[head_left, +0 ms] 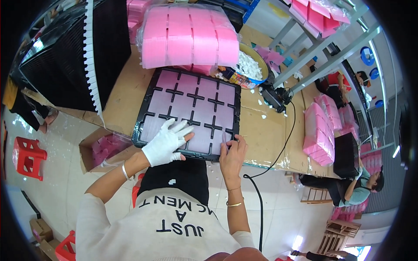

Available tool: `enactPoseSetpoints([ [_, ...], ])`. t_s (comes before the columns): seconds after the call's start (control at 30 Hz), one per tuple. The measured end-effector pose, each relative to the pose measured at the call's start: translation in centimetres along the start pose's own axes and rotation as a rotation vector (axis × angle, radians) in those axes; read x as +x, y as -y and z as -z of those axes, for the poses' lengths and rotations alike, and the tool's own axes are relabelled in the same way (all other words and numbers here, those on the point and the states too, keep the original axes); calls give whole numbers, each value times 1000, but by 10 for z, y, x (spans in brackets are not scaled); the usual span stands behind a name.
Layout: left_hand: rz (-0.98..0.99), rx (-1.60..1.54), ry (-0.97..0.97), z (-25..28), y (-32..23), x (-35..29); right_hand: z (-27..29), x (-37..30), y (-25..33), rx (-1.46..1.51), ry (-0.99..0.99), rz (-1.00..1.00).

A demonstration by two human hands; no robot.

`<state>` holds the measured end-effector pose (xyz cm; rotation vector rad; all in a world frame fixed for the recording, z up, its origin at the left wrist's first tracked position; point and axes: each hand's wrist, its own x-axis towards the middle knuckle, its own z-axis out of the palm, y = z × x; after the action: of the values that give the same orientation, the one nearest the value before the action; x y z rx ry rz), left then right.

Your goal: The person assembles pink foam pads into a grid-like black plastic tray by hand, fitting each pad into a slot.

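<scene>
A black plastic tray (237, 102) with cross-shaped dividers lies on the table before me. Flat pink foam sheets (162, 102) fill its compartments. My left hand (164, 142), in a white glove with bare fingertips, lies on the tray's near side with its fingers spread. At the near right corner my bare right hand (233, 155) pinches the raised edge of a thin pink sheet (224, 138) between thumb and fingers. The sheet's lower part is partly hidden by that hand.
A wrapped pink foam stack (189, 37) stands behind the tray. Tall black trays (56, 61) are piled at left. To the right are a tub of white scraps (250, 65), a black corded device (275, 98) and pink bundles (318, 132). Red stools (29, 157) stand on the floor.
</scene>
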<state>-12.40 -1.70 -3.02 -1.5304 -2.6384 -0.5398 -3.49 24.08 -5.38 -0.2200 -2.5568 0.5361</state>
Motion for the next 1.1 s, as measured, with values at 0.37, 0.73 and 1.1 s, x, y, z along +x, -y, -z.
enactPoseSetpoints([
  [0.37, -144, -46, 240, 6, 11, 26, 10, 12, 23, -65, 205, -266],
  [0.73, -297, -106, 295, -2, 23, 47, 11, 0, 9, 189, 44, -259],
  [1.1, -418, -200, 323, -19, 3, 73, 11, -6, 3, 108, -73, -244],
])
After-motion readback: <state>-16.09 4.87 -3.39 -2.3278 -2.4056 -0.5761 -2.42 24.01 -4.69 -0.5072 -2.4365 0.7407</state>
